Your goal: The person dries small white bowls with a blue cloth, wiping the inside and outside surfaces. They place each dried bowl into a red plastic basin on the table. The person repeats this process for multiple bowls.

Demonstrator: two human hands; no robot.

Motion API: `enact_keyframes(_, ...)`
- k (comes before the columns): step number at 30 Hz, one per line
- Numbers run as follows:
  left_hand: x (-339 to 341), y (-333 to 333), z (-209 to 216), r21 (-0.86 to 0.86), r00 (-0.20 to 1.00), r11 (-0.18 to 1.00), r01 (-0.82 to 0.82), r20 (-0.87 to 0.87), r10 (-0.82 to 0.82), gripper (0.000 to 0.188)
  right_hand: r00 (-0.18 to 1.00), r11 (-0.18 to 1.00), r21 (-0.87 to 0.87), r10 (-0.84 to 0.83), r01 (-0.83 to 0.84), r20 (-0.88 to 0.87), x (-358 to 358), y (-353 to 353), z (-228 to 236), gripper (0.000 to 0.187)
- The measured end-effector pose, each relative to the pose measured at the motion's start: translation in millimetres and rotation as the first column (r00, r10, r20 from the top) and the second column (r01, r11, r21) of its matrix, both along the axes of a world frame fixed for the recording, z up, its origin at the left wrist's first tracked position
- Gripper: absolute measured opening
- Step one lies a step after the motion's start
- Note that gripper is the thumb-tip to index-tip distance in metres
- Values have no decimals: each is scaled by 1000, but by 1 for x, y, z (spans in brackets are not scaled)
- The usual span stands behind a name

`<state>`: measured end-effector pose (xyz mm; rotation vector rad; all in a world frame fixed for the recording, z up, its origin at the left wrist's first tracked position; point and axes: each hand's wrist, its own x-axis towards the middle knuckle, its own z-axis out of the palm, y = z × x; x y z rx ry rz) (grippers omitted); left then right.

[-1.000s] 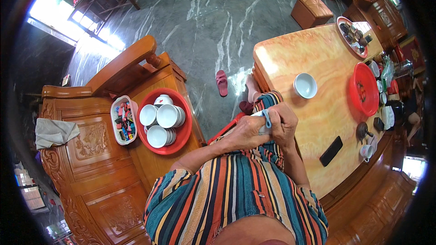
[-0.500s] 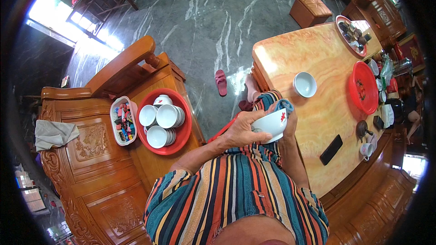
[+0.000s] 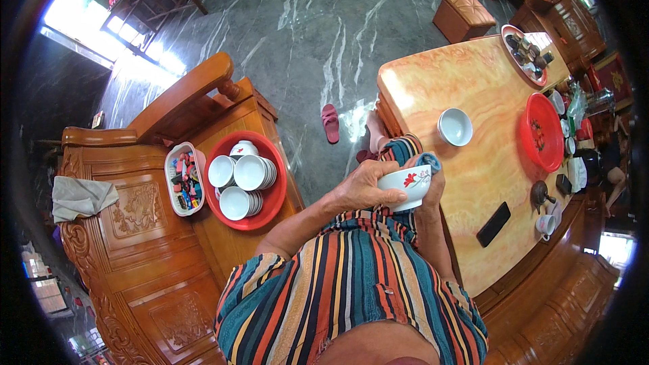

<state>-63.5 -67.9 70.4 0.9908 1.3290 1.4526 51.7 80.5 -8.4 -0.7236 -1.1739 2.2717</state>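
Note:
My left hand (image 3: 367, 186) grips a white bowl (image 3: 404, 188) with a red flower design, fingers and thumb on its outer wall. The bowl is tilted above my lap. At the bowl's far right side, my right hand (image 3: 434, 189) holds a bunched blue-grey cloth (image 3: 428, 160) against the rim. The bowl hides part of the right hand's fingers. Another white bowl (image 3: 455, 127) stands alone on the marble-patterned table to the right. On the wooden bench at left, a red basin (image 3: 276, 197) holds several stacked white bowls (image 3: 250, 173).
Beside the basin sits a white basket (image 3: 197, 211) of small colourful items. The table (image 3: 466, 220) bears a black phone (image 3: 493, 224), a red tray (image 3: 541, 132), a cup (image 3: 545, 225) and a round tray of dark objects (image 3: 524, 55). A pink slipper (image 3: 330, 124) lies on the floor.
The bowl has turned in my hands, so more of its flower pattern faces me. It now sits more level. The bowls in the basin and on the table have stayed put.

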Motion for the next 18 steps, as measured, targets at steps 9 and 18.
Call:
enact_keyframes(9, 15, 6, -3, 135, 928, 990, -36, -364, 83, 23, 999, 673, 740, -29, -14, 45, 6, -9, 64, 28)
enact_keyframes(18, 13, -3, -18, -78, 980, 993, -88, -186, 72, 29, 998, 809, 587, 11, -45, 61, -6, -11, 40, 33)
